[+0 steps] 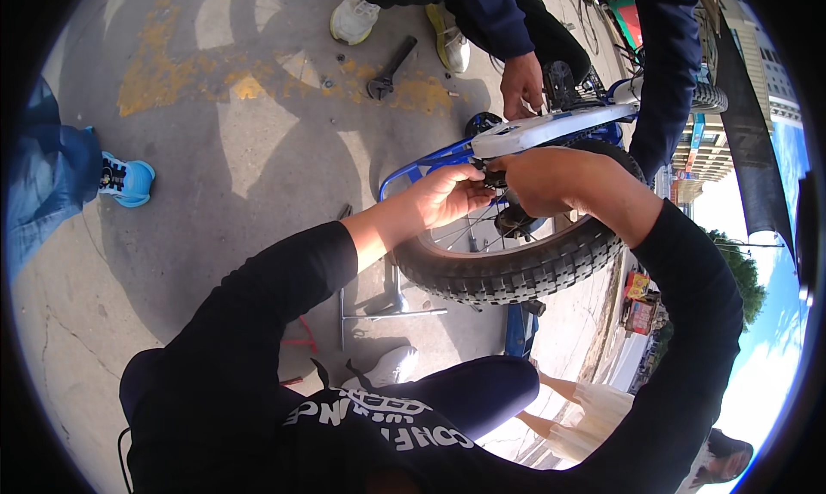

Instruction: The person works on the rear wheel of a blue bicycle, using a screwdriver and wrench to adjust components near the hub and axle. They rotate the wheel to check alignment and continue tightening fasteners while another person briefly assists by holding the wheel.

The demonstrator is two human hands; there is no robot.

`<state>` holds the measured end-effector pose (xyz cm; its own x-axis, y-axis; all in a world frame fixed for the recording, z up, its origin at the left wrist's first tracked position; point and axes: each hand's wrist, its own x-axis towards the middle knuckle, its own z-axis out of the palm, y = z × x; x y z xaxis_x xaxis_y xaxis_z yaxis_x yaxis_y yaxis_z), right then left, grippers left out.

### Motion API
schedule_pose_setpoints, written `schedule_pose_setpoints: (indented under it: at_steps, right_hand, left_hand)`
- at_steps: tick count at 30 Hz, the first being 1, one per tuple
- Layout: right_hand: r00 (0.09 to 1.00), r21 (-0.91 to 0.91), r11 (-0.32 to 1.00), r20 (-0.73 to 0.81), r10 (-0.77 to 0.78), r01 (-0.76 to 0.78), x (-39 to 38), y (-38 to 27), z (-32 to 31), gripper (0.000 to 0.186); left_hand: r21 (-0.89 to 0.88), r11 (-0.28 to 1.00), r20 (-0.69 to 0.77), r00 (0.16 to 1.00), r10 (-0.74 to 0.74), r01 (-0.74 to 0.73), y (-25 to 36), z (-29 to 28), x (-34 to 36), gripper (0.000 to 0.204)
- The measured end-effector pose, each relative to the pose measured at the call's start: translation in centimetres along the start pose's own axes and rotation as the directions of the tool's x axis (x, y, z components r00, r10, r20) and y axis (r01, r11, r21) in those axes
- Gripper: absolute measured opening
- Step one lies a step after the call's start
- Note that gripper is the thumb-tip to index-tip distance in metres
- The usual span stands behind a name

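Note:
A bicycle lies or leans in front of me, its knobby tyre (508,280) and spokes turned my way. Above the spokes, my left hand (447,194) pinches a small dark part (492,177) between thumb and fingers, palm partly up. Closed over the other side of that part is my right hand (544,181); its fingertips are mostly hidden. What the part is, I cannot make out. Just beyond both hands runs a white guard (551,131), with a blue frame tube (422,163) to the left of it. The wheel's hub (516,222) shows below my fingers.
A co-worker's hand (521,83) reaches in at the bike's far side. On the concrete lie an adjustable wrench (391,69) and a metal T-handle tool (397,308). A bystander's blue shoe (129,181) is at left. A blue object (520,329) stands below the tyre.

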<state>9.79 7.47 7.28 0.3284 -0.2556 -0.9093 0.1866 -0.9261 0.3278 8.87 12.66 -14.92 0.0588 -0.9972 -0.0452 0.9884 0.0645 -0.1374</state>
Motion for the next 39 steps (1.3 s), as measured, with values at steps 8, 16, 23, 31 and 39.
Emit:
schedule_pose_setpoints:
  at_steps: [8, 16, 23, 31, 39]
  right_hand:
    - [0.999, -0.008, 1.0, 0.028, 0.025, -0.024, -0.2, -0.4, -0.5, 0.032]
    - [1.0, 0.007, 1.0, 0.013, 0.019, -0.019, -0.1, -0.3, -0.4, 0.035]
    - [1.0, -0.016, 1.0, 0.021, -0.009, 0.01, -0.9, -0.4, -0.8, 0.043]
    - [0.7, 0.395, 0.828, -0.714, 0.003, 0.399, -11.7, 2.2, 0.9, 0.026]
    - [-0.019, 0.686, 0.423, -0.513, 0.858, 0.592, -12.0, -0.2, 18.4, 0.032]
  left_hand:
    - [0.122, 0.993, -0.027, 1.0, -0.007, 0.01, 0.2, 0.7, 0.0, 0.018]
    - [0.166, 0.986, -0.025, 1.0, -0.016, 0.02, 0.2, -0.1, 0.4, 0.019]
    - [0.143, 0.99, 0.041, 0.999, 0.013, -0.019, 0.1, 0.2, 0.0, 0.013]
    - [0.624, 0.742, -0.009, 0.947, 0.322, -0.247, 0.1, 2.4, -1.2, 0.026]
    - [0.79, 0.58, -0.112, 0.883, 0.455, -0.199, -1.0, 4.6, -1.6, 0.019]
